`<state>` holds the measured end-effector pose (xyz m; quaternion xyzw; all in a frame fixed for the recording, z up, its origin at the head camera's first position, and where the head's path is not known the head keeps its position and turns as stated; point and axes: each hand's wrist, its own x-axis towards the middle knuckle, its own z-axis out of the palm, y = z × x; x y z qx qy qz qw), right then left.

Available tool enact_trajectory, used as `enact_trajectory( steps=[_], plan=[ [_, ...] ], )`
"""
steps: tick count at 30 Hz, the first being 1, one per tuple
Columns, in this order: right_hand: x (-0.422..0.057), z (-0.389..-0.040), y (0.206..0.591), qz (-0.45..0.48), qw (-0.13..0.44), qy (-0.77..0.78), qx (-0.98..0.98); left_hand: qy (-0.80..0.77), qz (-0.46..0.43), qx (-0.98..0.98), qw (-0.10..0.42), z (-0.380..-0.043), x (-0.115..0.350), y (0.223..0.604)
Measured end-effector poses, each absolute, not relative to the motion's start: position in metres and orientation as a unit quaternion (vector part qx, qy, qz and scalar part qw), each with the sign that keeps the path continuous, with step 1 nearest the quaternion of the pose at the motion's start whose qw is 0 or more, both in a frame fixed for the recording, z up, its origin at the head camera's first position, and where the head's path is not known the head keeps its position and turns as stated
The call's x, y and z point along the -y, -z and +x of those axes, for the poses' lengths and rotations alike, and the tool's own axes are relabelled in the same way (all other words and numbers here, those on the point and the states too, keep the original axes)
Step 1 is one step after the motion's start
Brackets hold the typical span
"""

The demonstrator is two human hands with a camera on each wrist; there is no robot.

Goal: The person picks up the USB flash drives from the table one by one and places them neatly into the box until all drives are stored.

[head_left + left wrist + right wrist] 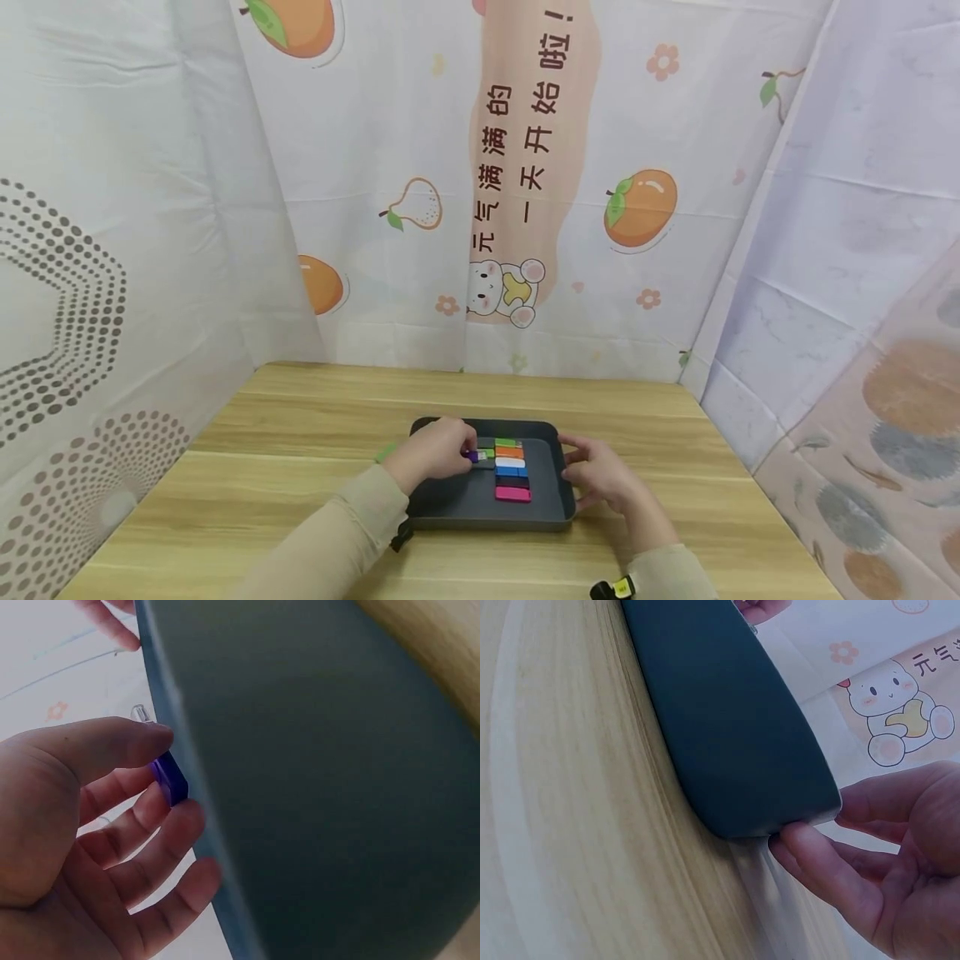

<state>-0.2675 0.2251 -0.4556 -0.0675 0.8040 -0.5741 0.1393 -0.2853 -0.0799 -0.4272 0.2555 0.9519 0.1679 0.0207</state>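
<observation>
Over the left part of a dark grey tray point(487, 524), my left hand point(437, 450) pinches a small purple USB flash drive point(472, 457). In the left wrist view the purple flash drive point(172, 781) has a clear end and sits between thumb and fingers. My right hand point(602, 473) grips the tray's right rim, fingers over the edge; the right wrist view shows fingertips at the tray's corner point(761, 814). Right of the purple drive, a column of small sticks lies in the tray: green, orange point(509, 452), white point(511, 462), blue point(512, 472), black point(512, 482) and pink point(513, 494).
The tray stands on a wood-grain table point(300, 467). A green thing point(386, 452) shows just outside its left side, partly hidden by the left arm. Printed curtains point(375, 275) hang behind the table and at both sides.
</observation>
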Motion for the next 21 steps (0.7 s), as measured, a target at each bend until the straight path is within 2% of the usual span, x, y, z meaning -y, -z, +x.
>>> enact_trajectory(
  steps=[21],
  plan=[
    [-0.228,-0.268,0.457,-0.065,0.138,0.574,-0.805,-0.100,0.244,-0.964,0.037,-0.283,0.056,0.441]
  ],
)
